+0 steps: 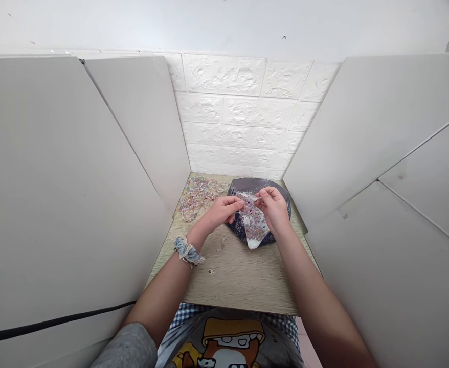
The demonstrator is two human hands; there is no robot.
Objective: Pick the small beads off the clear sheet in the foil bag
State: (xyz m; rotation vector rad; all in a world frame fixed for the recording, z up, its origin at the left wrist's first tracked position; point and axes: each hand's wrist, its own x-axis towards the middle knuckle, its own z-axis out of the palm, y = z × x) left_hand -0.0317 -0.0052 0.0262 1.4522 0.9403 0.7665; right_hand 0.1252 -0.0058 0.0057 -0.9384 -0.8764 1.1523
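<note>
- A wood-grain desk [247, 291] stands between white panels [40, 153].
- On its far right part lies a dark patterned bag [255, 184].
- Left of the bag, strings of colourful beads [199, 197] lie heaped.
- Small loose-looking beads [254, 225] on something whitish rest over the bag, below both hands.
- Left hand [242, 204]: thumb and fingertips pressed together.
- Right hand [259, 194]: likewise, nearby; anything pinched is too small to tell.

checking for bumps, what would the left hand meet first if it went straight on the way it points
Most likely the right hand, across a small gap above the beads, though depth is hard to judge here.
</note>
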